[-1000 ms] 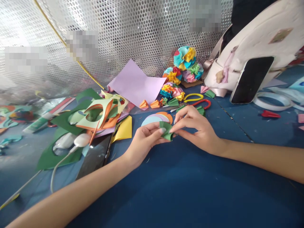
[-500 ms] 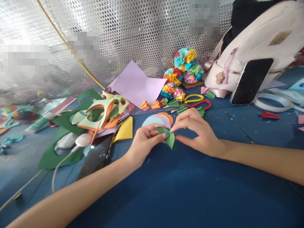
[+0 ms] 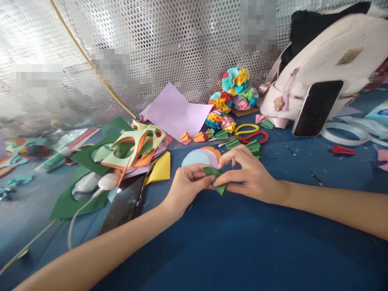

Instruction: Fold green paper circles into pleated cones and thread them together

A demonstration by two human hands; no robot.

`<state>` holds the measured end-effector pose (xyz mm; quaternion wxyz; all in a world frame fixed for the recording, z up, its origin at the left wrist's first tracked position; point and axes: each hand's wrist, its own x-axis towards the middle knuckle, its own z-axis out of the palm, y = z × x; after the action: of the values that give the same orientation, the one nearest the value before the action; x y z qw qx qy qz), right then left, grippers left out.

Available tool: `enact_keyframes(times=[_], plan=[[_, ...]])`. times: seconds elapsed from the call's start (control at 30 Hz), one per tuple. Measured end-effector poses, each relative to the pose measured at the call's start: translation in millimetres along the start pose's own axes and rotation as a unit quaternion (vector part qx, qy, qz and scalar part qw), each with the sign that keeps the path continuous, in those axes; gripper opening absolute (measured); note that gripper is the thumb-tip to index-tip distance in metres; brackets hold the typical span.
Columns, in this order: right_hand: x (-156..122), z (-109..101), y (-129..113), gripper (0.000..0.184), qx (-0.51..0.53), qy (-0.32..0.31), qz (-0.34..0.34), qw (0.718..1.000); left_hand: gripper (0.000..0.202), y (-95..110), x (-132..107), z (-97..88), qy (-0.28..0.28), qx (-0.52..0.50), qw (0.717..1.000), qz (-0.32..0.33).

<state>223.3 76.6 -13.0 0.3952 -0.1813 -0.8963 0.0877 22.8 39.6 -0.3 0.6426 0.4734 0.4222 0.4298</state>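
A small folded piece of green paper (image 3: 220, 190) is held between my two hands above the blue table. My left hand (image 3: 189, 186) pinches its left side between thumb and fingers. On the paper's right side, my right hand (image 3: 251, 176) closes thumb and fingers on it, with the index finger bent above. Just behind the hands lies a fanned stack of paper circles (image 3: 195, 158) in light blue, lilac and orange. Several pleated green paper pieces (image 3: 254, 148) sit behind my right hand, near scissors with red and yellow handles (image 3: 261, 136).
Cut paper scraps (image 3: 124, 149) and a dark flat device (image 3: 123, 206) lie at the left, with a white cable (image 3: 72, 226) nearby. Pleated paper balls (image 3: 235, 81) stand at the back. A phone (image 3: 318, 107) leans on a pale backpack (image 3: 327, 52), beside a tape roll (image 3: 345, 133).
My right hand's fingers have shifted lower and onto the green paper, which now looks folded flatter. The whole view has moved slightly, so the scene sits a little lower.
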Motion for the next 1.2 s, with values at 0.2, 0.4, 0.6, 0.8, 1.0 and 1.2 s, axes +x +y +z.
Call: enact_keyframes(times=[0.2, 0.4, 0.6, 0.8, 1.0, 1.2], plan=[[-1.7, -0.6, -1.8, 0.013, -0.018, -0.030, -0.008, 0.999, 0.014, 1.2, -1.4, 2.3, 0.005, 0.003, 1.000, -0.015], [-0.8, 0.7, -1.8, 0.013, -0.022, -0.051, -0.040, 0.998, 0.021, 2.5, -0.4, 4.2, 0.014, 0.021, 0.999, -0.020], [0.0, 0.1, -1.5, 0.011, 0.013, -0.051, -0.017, 0.998, 0.016, 1.6, -0.9, 5.1, 0.015, 0.022, 1.000, -0.016], [2.5, 0.4, -0.8, 0.003, 0.050, 0.010, 0.038, 0.998, 0.016, 2.2, -1.0, 5.1, 0.014, 0.030, 0.999, -0.014], [4.3, 1.7, 0.0, 0.006, 0.072, 0.011, 0.114, 0.991, 0.029, 2.1, -1.1, 5.6, -0.007, 0.020, 1.000, 0.005], [3.4, 3.1, 2.6, 0.008, 0.058, 0.012, 0.138, 0.989, 0.031, 2.5, -2.9, 7.9, -0.058, 0.055, 0.996, 0.050]])
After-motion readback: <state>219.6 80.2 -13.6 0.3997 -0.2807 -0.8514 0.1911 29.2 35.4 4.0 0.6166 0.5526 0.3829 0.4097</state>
